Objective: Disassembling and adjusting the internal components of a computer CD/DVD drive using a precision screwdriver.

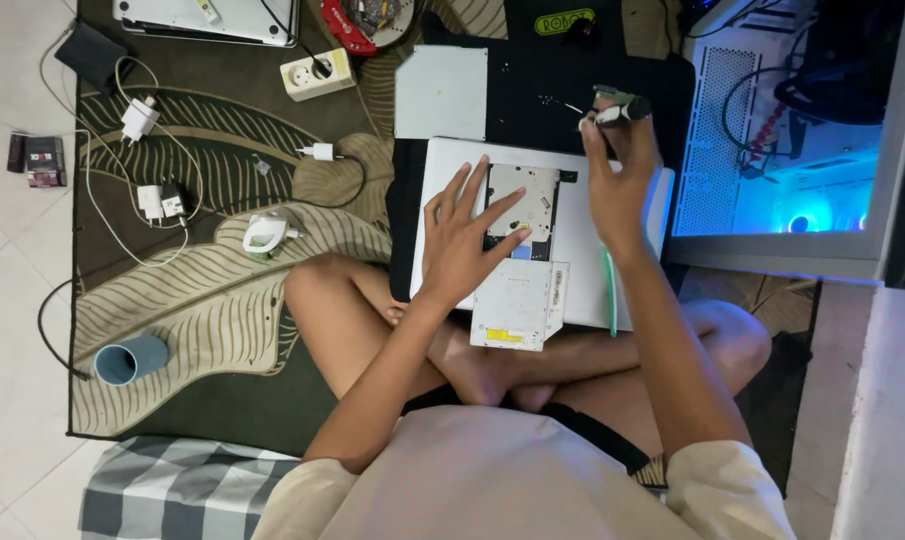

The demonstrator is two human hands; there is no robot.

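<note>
I sit cross-legged on a rug with a white laptop (582,230) lying bottom-up in front of my legs. My left hand (467,235) rests spread on it, fingertips touching an opened optical drive (524,205) set in the laptop's bay. A second flat silver drive cover (520,305) lies on the laptop's near edge, just below that hand. My right hand (617,180) is raised above the laptop's far right corner, fingers closed on a small green and black tool (617,105). A green stick (609,292) lies on the laptop beside my right forearm.
A black mat (532,95) with a white panel (440,92) lies beyond the laptop. Chargers, cables and a power strip (317,73) litter the rug at left, with a blue cup (130,359) on its side. A lit computer case (782,150) stands at right.
</note>
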